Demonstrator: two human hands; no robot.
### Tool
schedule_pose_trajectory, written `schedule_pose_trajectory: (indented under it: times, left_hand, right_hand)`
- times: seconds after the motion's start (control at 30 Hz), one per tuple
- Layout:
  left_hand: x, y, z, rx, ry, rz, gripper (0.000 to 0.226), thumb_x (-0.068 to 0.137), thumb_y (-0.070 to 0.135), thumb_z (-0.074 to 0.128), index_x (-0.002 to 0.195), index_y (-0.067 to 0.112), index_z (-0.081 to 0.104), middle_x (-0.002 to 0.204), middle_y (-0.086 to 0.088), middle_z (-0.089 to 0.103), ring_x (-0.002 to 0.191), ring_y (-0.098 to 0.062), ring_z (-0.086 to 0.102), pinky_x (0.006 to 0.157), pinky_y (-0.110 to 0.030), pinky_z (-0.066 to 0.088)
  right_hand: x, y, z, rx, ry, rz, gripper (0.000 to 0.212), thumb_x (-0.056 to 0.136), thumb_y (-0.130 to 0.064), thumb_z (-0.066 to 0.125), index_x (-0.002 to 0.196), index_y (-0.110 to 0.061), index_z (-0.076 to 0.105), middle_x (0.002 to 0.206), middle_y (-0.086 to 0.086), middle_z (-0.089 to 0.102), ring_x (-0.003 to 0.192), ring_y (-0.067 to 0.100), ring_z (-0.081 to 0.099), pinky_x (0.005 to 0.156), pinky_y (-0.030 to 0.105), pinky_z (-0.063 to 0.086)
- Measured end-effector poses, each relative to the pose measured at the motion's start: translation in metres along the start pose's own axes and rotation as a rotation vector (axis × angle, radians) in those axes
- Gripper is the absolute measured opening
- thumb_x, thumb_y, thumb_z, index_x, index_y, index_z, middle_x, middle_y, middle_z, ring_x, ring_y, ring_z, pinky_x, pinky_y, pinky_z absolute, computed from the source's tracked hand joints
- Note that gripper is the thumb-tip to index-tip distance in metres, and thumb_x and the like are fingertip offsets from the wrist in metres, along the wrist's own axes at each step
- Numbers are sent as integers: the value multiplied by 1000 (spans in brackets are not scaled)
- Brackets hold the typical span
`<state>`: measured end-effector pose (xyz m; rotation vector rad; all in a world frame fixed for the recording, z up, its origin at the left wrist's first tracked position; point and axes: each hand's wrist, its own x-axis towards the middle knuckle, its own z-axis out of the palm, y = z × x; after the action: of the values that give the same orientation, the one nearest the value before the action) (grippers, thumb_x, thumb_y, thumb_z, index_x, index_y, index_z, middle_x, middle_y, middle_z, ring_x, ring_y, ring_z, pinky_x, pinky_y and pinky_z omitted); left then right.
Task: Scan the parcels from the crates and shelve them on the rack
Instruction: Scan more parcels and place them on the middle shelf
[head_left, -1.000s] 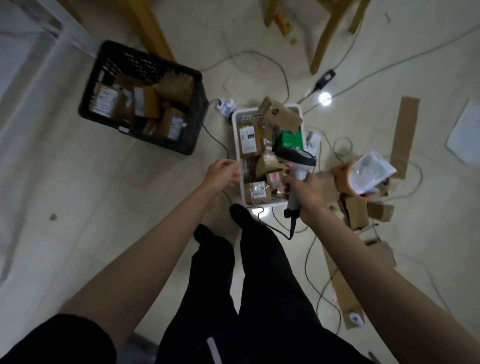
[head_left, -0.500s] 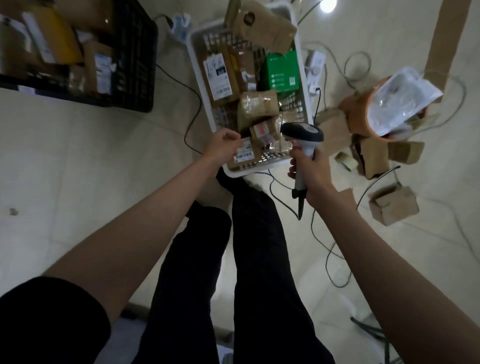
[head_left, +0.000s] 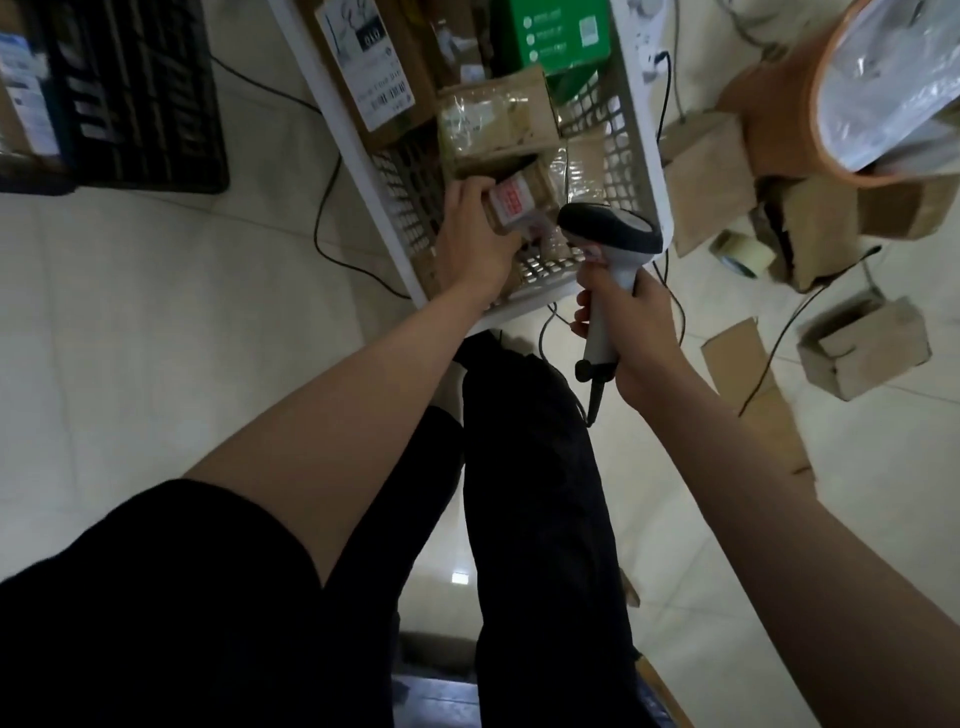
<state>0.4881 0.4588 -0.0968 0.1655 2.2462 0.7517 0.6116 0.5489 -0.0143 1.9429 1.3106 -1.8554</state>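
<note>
While I bend over the white crate: both my hands are busy, one inside it and one just beside it
Left hand: my left hand (head_left: 470, 244) is down inside the white crate (head_left: 647, 171), fingers curled round a small brown parcel (head_left: 519, 200) with a red-and-white label; the parcel sits low in the near end of the crate, tilted, its label facing up
Right hand: my right hand (head_left: 631, 332) grips the pale handle of the barcode scanner (head_left: 610, 234); the dark head of the scanner hangs over the near right corner of the crate, just beside the parcel I hold; its cable drops from the base of the handle towards my legs
Crate contents: a long brown parcel with a white shipping label (head_left: 366, 57) lies along the left side; a green box (head_left: 558, 34) stands at the far end; a plastic-wrapped brown packet (head_left: 493, 122) lies between them, just beyond my left hand
Black crate: a black crate (head_left: 140, 93) stands at the far left, well apart from the white one, with labelled parcels in it at the frame edge
Floor to the right: an orange bin (head_left: 779, 119) lined with clear plastic; loose cardboard boxes around it; a roll of tape (head_left: 740, 252) near the crate's right side; a small open carton (head_left: 862, 345) further towards me
Below: my dark trousers and pale floor tiles
</note>
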Motion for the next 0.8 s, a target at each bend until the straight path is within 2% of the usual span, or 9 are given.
schedule_pose_trajectory:
  times: [0.17,0.3,0.37,0.43,0.53,0.63,0.7,0.8]
  left_hand:
    - [4,-14,11,24,58,-8,42,87,18,74,125,14,58,137,-3,50,117,-17,56,86,-29,47]
    - [-5,-20,7,-26,69,5,39,82,17,79,116,14,60,133,-2,50,106,-11,57,86,-27,51]
    - [-12,-19,-1,-73,66,25,40,79,15,81,112,14,59,128,0,51,101,-8,56,87,-29,54]
    - [-24,-19,-13,-132,44,52,42,76,14,82,110,14,57,123,0,53,102,-12,59,87,-36,57]
    - [-52,-21,-49,-198,33,75,46,74,19,85,107,17,53,115,0,58,99,-14,60,83,-34,56]
    - [-87,-32,-102,-283,35,58,49,74,25,88,107,16,52,103,7,61,89,-6,59,75,-21,52]
    - [-112,-41,-149,-325,84,30,51,73,31,89,106,16,53,96,12,60,82,-1,58,70,-17,50]
    - [-154,-57,-227,-383,172,-25,53,72,37,89,106,17,54,93,17,59,79,4,58,76,-26,55]
  right_hand:
    - [-4,10,-6,-6,11,23,4,92,-13,67,92,-12,63,66,-1,60,58,13,55,61,27,54]
    - [-20,6,-8,-11,2,27,5,93,-14,68,93,-13,63,70,1,60,63,14,55,63,28,53]
    - [-28,1,-6,-20,1,13,5,93,-14,68,93,-13,63,70,1,60,62,13,55,62,27,53]
    - [-41,-4,-1,-41,3,-4,6,93,-14,68,93,-12,62,68,0,59,61,12,55,61,26,54]
    - [-68,-19,14,-45,-6,-29,6,93,-14,68,92,-11,62,63,-2,59,60,12,55,60,25,53]
    - [-104,-37,38,-56,-25,-56,8,95,-13,66,98,-8,60,66,1,57,58,12,54,60,27,51]
    - [-135,-51,58,-69,-61,-79,10,96,-12,64,103,-7,58,69,2,57,59,12,54,60,26,51]
    - [-193,-76,97,-91,-138,-111,7,98,-11,63,95,-9,58,70,4,55,60,13,52,60,28,50]
